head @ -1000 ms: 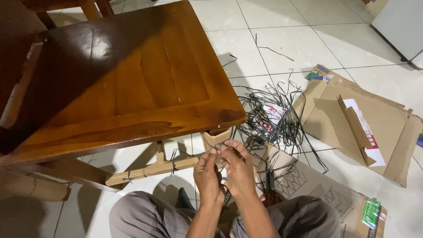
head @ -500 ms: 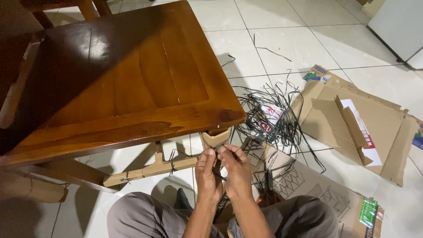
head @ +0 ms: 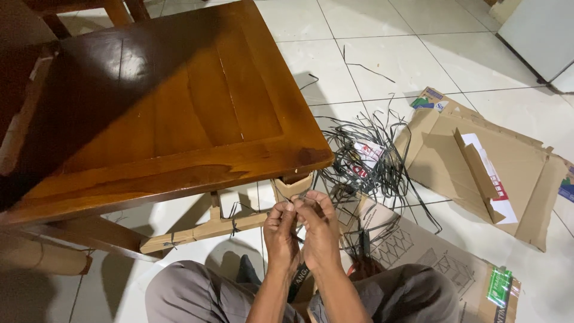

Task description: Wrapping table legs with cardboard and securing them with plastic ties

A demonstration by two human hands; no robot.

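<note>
Both my hands meet just below the near right corner of a dark wooden table (head: pixel 179 101). My left hand (head: pixel 280 230) and my right hand (head: pixel 320 227) pinch a thin black plastic strap (head: pixel 297 276) between their fingertips. The strap hangs down between my wrists toward my lap. Right above my fingers is the table leg wrapped in brown cardboard (head: pixel 293 186). A lower wooden crossbar (head: pixel 203 230) bound with black straps runs left from the leg.
A tangle of cut black straps (head: pixel 365 158) lies on the white tiled floor to the right. Flattened cardboard sheets (head: pixel 484 170) spread beyond it, another sheet (head: pixel 418 251) by my right knee. A white appliance (head: pixel 538 33) stands at the top right. My grey-trousered legs fill the bottom.
My fingertips have shifted slightly on the strap and drawn closer together near the wrapped leg. Nothing else has moved.
</note>
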